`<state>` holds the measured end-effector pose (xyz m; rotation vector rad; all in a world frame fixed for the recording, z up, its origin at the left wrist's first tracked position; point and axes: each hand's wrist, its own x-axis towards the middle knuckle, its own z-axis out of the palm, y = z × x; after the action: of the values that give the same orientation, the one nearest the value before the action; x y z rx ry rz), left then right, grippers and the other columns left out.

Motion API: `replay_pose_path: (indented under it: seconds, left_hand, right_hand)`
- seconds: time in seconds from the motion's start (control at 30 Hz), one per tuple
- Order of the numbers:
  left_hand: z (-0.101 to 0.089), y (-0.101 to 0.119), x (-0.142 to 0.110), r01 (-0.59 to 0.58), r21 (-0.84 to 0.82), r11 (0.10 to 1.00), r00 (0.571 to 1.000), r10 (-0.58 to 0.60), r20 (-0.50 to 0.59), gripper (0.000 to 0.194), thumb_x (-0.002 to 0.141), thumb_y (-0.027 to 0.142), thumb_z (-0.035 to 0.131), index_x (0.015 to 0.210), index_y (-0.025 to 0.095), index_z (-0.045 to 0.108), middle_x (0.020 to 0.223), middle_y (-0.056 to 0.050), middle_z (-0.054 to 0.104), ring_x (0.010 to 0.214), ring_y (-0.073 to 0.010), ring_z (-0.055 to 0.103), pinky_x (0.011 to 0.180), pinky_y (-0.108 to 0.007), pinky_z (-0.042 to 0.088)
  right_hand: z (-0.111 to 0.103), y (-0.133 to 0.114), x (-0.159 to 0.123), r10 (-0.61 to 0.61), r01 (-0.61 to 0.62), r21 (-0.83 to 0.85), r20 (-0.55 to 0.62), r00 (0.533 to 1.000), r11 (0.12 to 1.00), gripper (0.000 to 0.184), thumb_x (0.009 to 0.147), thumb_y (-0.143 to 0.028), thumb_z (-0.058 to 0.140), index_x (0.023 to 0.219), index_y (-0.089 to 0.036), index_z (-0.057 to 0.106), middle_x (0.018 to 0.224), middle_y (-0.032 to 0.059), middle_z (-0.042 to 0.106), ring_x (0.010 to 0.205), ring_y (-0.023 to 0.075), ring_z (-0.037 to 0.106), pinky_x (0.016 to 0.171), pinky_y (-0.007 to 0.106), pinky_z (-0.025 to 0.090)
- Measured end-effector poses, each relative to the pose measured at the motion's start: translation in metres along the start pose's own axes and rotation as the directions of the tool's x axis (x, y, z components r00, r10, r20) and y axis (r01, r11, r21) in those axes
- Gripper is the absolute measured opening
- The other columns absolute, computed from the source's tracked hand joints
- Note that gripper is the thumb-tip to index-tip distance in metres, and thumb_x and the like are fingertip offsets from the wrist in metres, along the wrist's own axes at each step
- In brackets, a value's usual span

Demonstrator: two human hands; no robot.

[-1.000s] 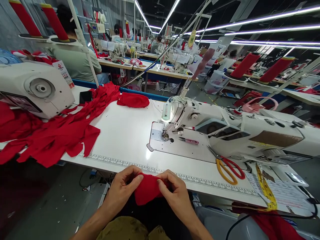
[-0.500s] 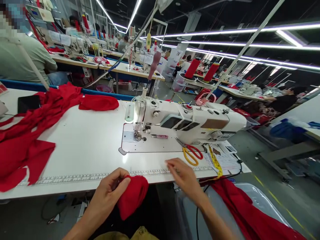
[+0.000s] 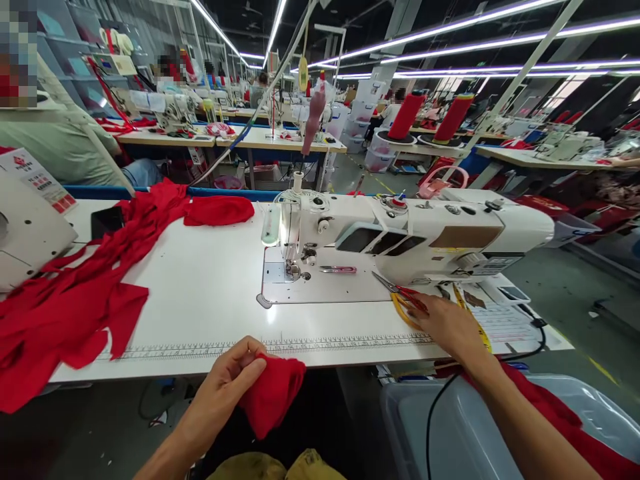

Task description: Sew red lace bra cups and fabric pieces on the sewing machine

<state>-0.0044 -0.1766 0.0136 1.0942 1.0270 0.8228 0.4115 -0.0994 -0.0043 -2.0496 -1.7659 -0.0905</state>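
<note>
My left hand (image 3: 233,373) pinches a small folded piece of red fabric (image 3: 273,393) at its upper edge, in front of the table's near edge. The fabric hangs down from the fingertips. At the right, my right hand (image 3: 445,325) has its fingers closed on the handles of the scissors (image 3: 393,285). These have one red and one yellow handle and lie on the table, blades pointing to the sewing machine (image 3: 415,223). My hand hides part of the handles. Pink-handled thread snips (image 3: 339,269) lie on the machine's bed plate.
Red fabric pieces (image 3: 85,287) are heaped at the left, with another red piece (image 3: 220,210) at the back. A ruler strip (image 3: 320,344) runs along the front edge. A yellow tape measure (image 3: 484,339) and papers (image 3: 505,323) lie at the right, above a grey plastic bin (image 3: 425,413).
My right hand has let go of the red fabric and moved right to the scissors. My left hand still holds the fabric. The view has turned to the right overall.
</note>
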Motion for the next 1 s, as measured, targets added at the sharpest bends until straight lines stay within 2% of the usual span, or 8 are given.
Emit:
replay_pose_path:
  seconds: [0.13, 0.23, 0.33, 0.43, 0.57, 0.67, 0.77, 1.0]
  left_hand:
    - [-0.001, -0.002, -0.001, -0.010, -0.027, 1.000, 1.000, 0.010, 0.022, 0.036, 0.093, 0.056, 0.059, 0.086, 0.021, 0.056, 0.074, 0.002, 0.054, 0.066, -0.0122, 0.042, 0.064, -0.022, 0.036]
    - [-0.002, -0.004, -0.001, 0.017, -0.079, 0.997, 0.998, -0.013, 0.059, 0.035, 0.093, 0.055, 0.060, 0.088, 0.021, 0.056, 0.075, 0.002, 0.055, 0.066, -0.0123, 0.042, 0.063, -0.023, 0.034]
    - [-0.002, -0.006, -0.001, 0.054, -0.126, 0.991, 0.995, -0.042, 0.096, 0.034, 0.092, 0.053, 0.063, 0.088, 0.021, 0.054, 0.071, 0.003, 0.053, 0.063, -0.0106, 0.039, 0.060, -0.022, 0.030]
    - [0.000, -0.006, 0.001, 0.068, -0.133, 0.989, 0.992, -0.052, 0.118, 0.035, 0.092, 0.054, 0.063, 0.087, 0.020, 0.054, 0.070, 0.003, 0.051, 0.062, -0.0101, 0.038, 0.059, -0.022, 0.028]
    - [0.003, -0.007, 0.001, 0.070, -0.116, 0.991, 0.989, -0.054, 0.134, 0.033, 0.093, 0.052, 0.062, 0.089, 0.020, 0.055, 0.070, 0.003, 0.051, 0.062, -0.0105, 0.039, 0.059, -0.023, 0.028]
    - [0.003, -0.008, -0.001, 0.048, -0.128, 0.991, 0.988, -0.029, 0.153, 0.031, 0.094, 0.050, 0.061, 0.088, 0.020, 0.055, 0.072, 0.002, 0.053, 0.063, -0.0105, 0.040, 0.060, -0.023, 0.029]
    - [0.002, -0.010, -0.003, 0.042, -0.141, 0.989, 0.989, -0.021, 0.148, 0.030, 0.095, 0.049, 0.061, 0.088, 0.020, 0.055, 0.072, 0.002, 0.052, 0.063, -0.0104, 0.039, 0.060, -0.023, 0.028]
    - [0.000, -0.011, -0.002, 0.018, -0.108, 0.994, 0.993, -0.005, 0.119, 0.030, 0.096, 0.049, 0.059, 0.088, 0.021, 0.056, 0.073, 0.003, 0.051, 0.064, -0.0107, 0.038, 0.061, -0.023, 0.029]
  right_hand:
    - [-0.015, -0.002, 0.003, -0.005, 0.028, -0.114, 0.197, 0.980, 0.993, 0.018, 0.081, -0.018, 0.061, 0.093, -0.017, 0.073, 0.084, 0.0115, 0.070, 0.086, 0.0295, 0.065, 0.072, 0.034, 0.043]
    - [-0.024, -0.009, -0.009, 0.037, 0.025, -0.223, 0.270, 0.962, 0.974, 0.021, 0.082, -0.022, 0.057, 0.097, -0.014, 0.069, 0.095, 0.0143, 0.068, 0.094, 0.0316, 0.063, 0.076, 0.037, 0.046]
    - [-0.030, -0.035, -0.035, -0.099, 0.106, 0.000, 0.351, 0.931, 0.994, 0.019, 0.086, -0.027, 0.052, 0.099, -0.018, 0.062, 0.094, 0.0100, 0.066, 0.085, 0.0249, 0.061, 0.072, 0.033, 0.047]
    - [-0.037, -0.079, -0.063, -0.355, 0.169, 0.405, 0.445, 0.822, 0.898, 0.014, 0.090, -0.036, 0.055, 0.085, -0.023, 0.054, 0.083, 0.0021, 0.059, 0.071, 0.0173, 0.055, 0.063, 0.028, 0.045]
    - [-0.048, -0.130, -0.075, -0.507, 0.247, 0.480, 0.547, 0.666, 0.842, 0.041, 0.070, -0.044, 0.086, 0.082, -0.022, 0.054, 0.089, -0.0007, 0.058, 0.078, 0.0168, 0.054, 0.068, 0.026, 0.041]
    - [-0.049, -0.144, -0.071, -0.548, 0.272, 0.498, 0.575, 0.608, 0.824, 0.047, 0.067, -0.052, 0.089, 0.085, -0.021, 0.058, 0.089, -0.0017, 0.059, 0.079, 0.0166, 0.054, 0.068, 0.026, 0.038]
    - [-0.045, -0.146, -0.068, -0.567, 0.273, 0.520, 0.571, 0.594, 0.809, 0.049, 0.065, -0.055, 0.089, 0.087, -0.022, 0.060, 0.087, -0.0024, 0.059, 0.078, 0.0160, 0.054, 0.068, 0.025, 0.036]
    - [-0.037, -0.144, -0.074, -0.584, 0.276, 0.551, 0.521, 0.623, 0.787, 0.053, 0.068, -0.066, 0.082, 0.078, -0.020, 0.056, 0.079, -0.0026, 0.056, 0.070, 0.0139, 0.050, 0.061, 0.024, 0.030]
